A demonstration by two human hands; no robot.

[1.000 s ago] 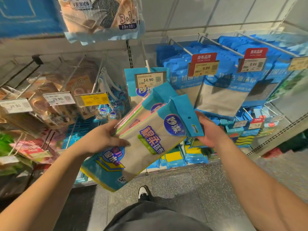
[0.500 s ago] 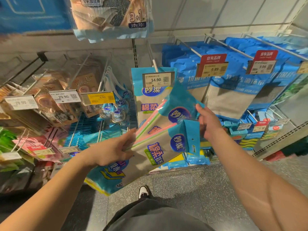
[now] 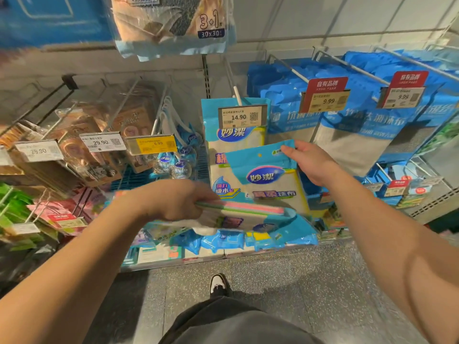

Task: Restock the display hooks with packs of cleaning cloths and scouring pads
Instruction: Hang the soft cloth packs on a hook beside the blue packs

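- Shop pegboard wall carries full hooks of blue cloth packs right; the 14.90 hook holds few, so restocking looks partway.
- Left hand grips a flat stack of packs, long axis sideways.
- Right hand pinches one cleaning-cloth pack upright (header up), below that hook, not yet hung.

Speckled grey floor below — a black-and-white shoe on it. Price tags front the rack: white 14.90 tag, yellow 6.99 tag, red-backed 9.99 tag.
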